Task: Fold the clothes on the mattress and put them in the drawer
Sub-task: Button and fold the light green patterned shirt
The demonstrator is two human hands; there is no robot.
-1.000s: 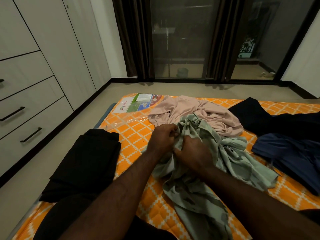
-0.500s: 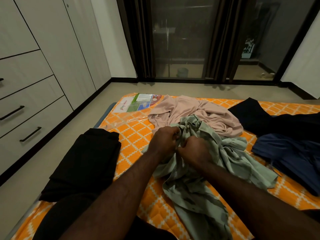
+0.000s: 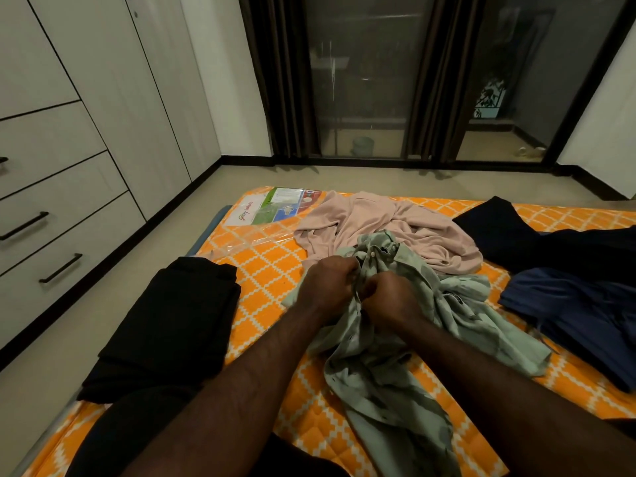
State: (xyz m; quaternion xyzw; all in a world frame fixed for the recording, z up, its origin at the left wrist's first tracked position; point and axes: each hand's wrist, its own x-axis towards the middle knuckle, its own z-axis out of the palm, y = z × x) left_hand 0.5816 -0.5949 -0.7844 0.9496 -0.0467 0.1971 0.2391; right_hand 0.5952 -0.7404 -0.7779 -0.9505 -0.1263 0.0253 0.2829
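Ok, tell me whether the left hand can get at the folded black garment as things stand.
Probably yes. The folded black garment lies left of the left hand on the mattress, with only bare quilting between. But the hand grips the green shirt, so it must let go first.

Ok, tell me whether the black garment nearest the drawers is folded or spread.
Folded: the black garment lies as a compact rectangle with layered edges.
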